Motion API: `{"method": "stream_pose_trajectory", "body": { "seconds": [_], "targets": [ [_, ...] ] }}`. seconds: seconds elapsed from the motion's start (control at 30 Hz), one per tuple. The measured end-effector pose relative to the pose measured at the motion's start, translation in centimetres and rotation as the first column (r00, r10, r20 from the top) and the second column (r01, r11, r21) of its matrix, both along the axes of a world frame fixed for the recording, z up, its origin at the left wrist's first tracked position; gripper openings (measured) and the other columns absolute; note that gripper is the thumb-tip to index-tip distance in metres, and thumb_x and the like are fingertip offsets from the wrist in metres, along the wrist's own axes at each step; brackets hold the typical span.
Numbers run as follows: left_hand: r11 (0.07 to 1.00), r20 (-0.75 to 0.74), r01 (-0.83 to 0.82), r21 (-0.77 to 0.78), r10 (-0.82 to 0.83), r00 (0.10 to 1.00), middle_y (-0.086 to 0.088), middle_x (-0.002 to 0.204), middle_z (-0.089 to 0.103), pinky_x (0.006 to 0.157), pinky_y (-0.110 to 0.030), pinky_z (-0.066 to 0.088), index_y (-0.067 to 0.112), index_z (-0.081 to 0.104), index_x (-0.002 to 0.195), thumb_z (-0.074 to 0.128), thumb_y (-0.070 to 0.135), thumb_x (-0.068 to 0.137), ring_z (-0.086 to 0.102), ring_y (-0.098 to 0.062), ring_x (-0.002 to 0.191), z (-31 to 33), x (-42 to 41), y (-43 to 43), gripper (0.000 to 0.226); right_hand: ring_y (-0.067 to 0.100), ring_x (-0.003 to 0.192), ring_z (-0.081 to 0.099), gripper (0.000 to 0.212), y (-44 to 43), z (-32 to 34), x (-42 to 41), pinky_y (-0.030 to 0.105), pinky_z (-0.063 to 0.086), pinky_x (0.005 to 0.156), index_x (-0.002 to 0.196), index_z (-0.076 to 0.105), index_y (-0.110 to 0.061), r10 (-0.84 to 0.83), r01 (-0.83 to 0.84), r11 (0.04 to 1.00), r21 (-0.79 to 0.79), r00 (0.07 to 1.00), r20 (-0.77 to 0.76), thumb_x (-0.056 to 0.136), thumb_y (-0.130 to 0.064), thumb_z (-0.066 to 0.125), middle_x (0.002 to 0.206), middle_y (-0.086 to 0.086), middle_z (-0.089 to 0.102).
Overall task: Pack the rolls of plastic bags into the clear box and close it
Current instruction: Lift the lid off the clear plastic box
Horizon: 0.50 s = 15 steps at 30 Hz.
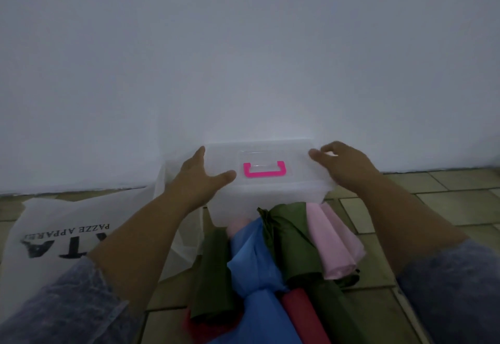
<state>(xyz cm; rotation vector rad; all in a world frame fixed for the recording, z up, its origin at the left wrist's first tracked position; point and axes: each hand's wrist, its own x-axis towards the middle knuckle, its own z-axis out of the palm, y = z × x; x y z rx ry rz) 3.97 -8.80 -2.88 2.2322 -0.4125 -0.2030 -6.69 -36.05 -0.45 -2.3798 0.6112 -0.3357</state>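
Clear box (270,195) on floor (446,200), left hand (200,178) spread flat at its 9 o'clock, right hand (343,165) gripping its 3 o'clock edge, rolls of plastic bags (286,241) at 6 o'clock

The left hand (198,178) covers the left end of the clear box (284,189), and rolls piled in front hide its lower wall. Through the milky plastic I can't tell what's inside. The blue roll (251,268) and red roll (300,314) run off the bottom edge. The left forearm (140,241) cuts off the white bag's (54,222) lettering.
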Motion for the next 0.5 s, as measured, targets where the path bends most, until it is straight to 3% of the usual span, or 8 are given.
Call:
{"method": "stream_pose_trajectory", "body": {
  "seconds": [0.07, 0.17, 0.27, 0.5],
  "targets": [
    [0.996, 0.061, 0.051, 0.066, -0.055, 0.997, -0.004, 0.158, 0.011, 0.112, -0.044, 0.025, 0.025, -0.003, 0.15, 0.072, 0.061, 0.066, 0.019, -0.023, 0.141, -0.4, -0.1, 0.3, 0.118, 0.012, 0.101, 0.045, 0.047, 1.1, 1.1, -0.4, 0.029, 0.033, 0.083, 0.108, 0.062, -0.031, 0.177, -0.175, 0.977, -0.125, 0.984, -0.002, 0.07, -0.058, 0.07, 0.111, -0.009, 0.047],
    [0.991, 0.13, 0.078, 0.109, -0.092, 0.987, -0.003, 0.157, 0.008, 0.112, -0.046, 0.025, 0.032, -0.015, 0.147, 0.077, 0.063, 0.055, 0.018, -0.023, 0.14, -1.0, -0.3, 0.7, 0.134, 0.012, 0.1, 0.047, 0.04, 2.8, 0.8, -0.9, 0.028, 0.037, 0.083, 0.107, 0.064, -0.033, 0.32, -0.388, 0.849, -0.36, 0.918, -0.235, 0.07, -0.042, 0.077, 0.107, -0.007, 0.051],
    [0.989, 0.164, 0.093, 0.114, -0.111, 0.98, -0.001, 0.155, 0.014, 0.109, -0.049, 0.03, 0.039, -0.024, 0.142, 0.081, 0.064, 0.048, 0.026, -0.024, 0.136, -1.4, -0.7, 1.0, 0.143, 0.014, 0.093, 0.055, 0.027, 3.1, 1.2, -1.1, 0.03, 0.045, 0.082, 0.1, 0.068, -0.025, 0.332, -0.38, 0.846, -0.374, 0.924, -0.19, 0.074, -0.031, 0.076, 0.095, -0.005, 0.056],
    [0.998, 0.15, 0.066, -0.012, -0.063, 0.987, -0.004, 0.154, 0.023, 0.102, -0.04, 0.034, 0.063, -0.037, 0.118, 0.082, 0.062, 0.042, 0.037, -0.025, 0.131, -1.3, -1.5, 0.3, 0.141, 0.01, 0.087, 0.052, 0.021, 3.0, 4.4, -3.1, 0.028, 0.042, 0.077, 0.096, 0.07, -0.023, 0.328, -0.305, 0.852, -0.425, 0.945, -0.02, 0.076, -0.027, 0.075, 0.092, -0.007, 0.058]
  ]
}}
